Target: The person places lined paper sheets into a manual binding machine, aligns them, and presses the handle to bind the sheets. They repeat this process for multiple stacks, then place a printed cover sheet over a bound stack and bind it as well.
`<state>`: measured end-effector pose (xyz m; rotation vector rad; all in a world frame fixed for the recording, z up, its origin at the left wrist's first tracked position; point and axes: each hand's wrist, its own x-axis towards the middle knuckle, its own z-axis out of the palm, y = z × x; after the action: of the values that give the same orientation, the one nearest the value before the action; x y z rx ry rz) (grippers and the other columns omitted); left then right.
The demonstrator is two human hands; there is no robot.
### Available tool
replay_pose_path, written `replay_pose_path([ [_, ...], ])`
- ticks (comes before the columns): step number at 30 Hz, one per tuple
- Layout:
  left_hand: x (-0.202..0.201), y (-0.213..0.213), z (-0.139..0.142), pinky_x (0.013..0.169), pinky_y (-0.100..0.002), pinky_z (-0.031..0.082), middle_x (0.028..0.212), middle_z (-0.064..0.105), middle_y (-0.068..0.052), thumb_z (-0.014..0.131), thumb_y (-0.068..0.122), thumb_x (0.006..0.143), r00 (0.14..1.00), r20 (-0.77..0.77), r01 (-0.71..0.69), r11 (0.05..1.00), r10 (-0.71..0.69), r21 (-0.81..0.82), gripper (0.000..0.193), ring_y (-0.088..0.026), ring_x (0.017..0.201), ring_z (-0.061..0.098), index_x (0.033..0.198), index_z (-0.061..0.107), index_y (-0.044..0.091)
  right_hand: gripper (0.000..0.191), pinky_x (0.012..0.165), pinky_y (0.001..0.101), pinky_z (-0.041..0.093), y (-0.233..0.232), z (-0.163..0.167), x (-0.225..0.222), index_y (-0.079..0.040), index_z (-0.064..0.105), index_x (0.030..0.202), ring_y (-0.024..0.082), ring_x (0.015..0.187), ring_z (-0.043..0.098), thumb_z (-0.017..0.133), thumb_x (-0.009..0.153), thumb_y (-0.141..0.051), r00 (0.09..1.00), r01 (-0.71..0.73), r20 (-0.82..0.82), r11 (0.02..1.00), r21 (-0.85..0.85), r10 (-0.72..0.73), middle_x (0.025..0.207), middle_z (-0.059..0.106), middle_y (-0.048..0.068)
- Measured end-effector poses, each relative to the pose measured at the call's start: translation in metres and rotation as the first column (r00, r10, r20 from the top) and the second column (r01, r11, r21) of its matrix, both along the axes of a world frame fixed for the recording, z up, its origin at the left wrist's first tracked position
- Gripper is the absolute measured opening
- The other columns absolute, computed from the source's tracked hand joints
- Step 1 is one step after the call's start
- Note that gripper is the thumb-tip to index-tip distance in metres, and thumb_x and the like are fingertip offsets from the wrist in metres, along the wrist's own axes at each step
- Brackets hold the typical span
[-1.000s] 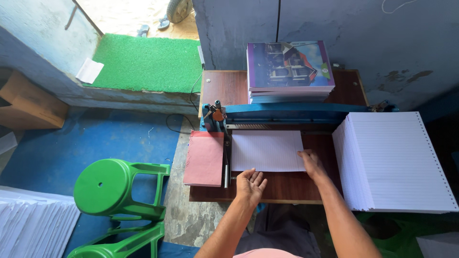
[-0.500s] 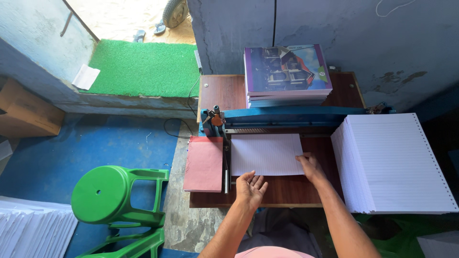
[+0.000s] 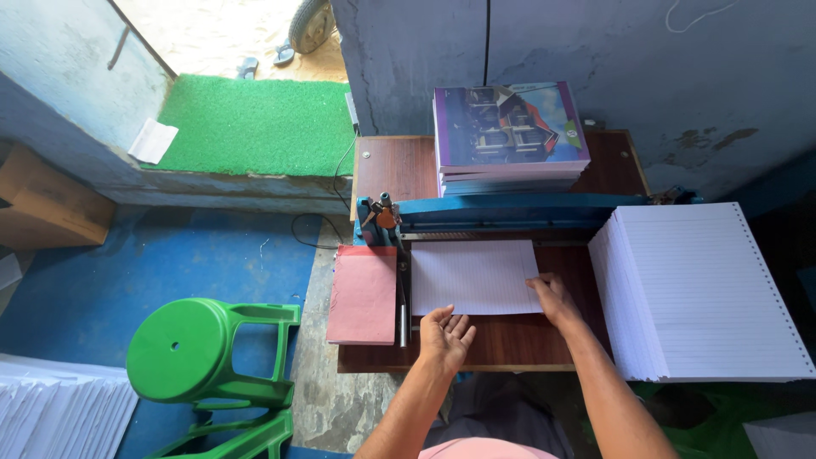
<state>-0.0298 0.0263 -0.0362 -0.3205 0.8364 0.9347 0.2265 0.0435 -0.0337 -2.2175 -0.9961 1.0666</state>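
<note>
A sheaf of white lined paper (image 3: 472,274) lies on the brown table (image 3: 510,344), pushed against the blue machine (image 3: 510,212). My left hand (image 3: 445,337) rests at the paper's near edge, palm up, fingers apart, touching it. My right hand (image 3: 555,297) presses on the paper's near right corner with spread fingers. A metal handle (image 3: 402,293) runs along the paper's left side.
A pink pad (image 3: 364,293) lies left of the handle. A tall stack of lined paper (image 3: 705,293) stands at right. Purple-covered notebooks (image 3: 508,127) are stacked behind the machine. A green plastic stool (image 3: 200,348) stands left on the blue floor, with white sheets (image 3: 59,416) nearby.
My left hand has shifted slightly along the paper's near edge. The right hand stays on the corner. The view has drifted a little.
</note>
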Motion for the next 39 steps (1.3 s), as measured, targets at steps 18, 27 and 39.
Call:
replay_pose_path([
  [18,0.001,-0.004,-0.032,0.114,-0.047,0.043,0.155,0.047,-0.021,0.057,0.02,0.096,0.991,-0.122,0.052,0.998,-0.049,0.025,0.061,-0.033,0.139,0.053,0.15,0.038,-0.001,0.058,0.101,0.0434,0.05,-0.002,0.005,-0.001,-0.006,0.05,0.149,0.031,0.117,0.064,0.06,0.093,-0.019,0.993,0.081,-0.092,0.995,0.061,-0.075,0.13,0.066,0.02],
  [27,0.009,-0.004,-0.05,0.081,-0.039,0.058,0.107,0.074,-0.009,0.06,0.023,0.101,0.883,-0.453,0.157,0.987,-0.123,0.038,0.024,-0.023,0.094,0.076,0.115,0.062,0.004,0.055,0.091,0.04,0.052,-0.009,0.001,0.003,-0.003,0.052,0.145,0.028,0.105,0.066,0.064,0.092,-0.01,0.984,0.083,-0.167,0.987,0.139,-0.059,0.117,0.069,0.017],
  [39,0.001,-0.027,-0.053,0.074,-0.037,0.059,0.098,0.074,-0.009,0.063,0.019,0.099,0.875,-0.473,0.105,0.994,-0.103,-0.024,0.02,-0.018,0.074,0.068,0.109,0.067,0.002,0.036,0.084,0.0425,0.065,-0.05,-0.014,-0.001,0.006,0.055,0.125,0.028,0.107,0.066,0.062,0.097,-0.016,0.581,0.369,-0.764,0.927,-0.059,-0.28,0.116,0.065,0.017],
])
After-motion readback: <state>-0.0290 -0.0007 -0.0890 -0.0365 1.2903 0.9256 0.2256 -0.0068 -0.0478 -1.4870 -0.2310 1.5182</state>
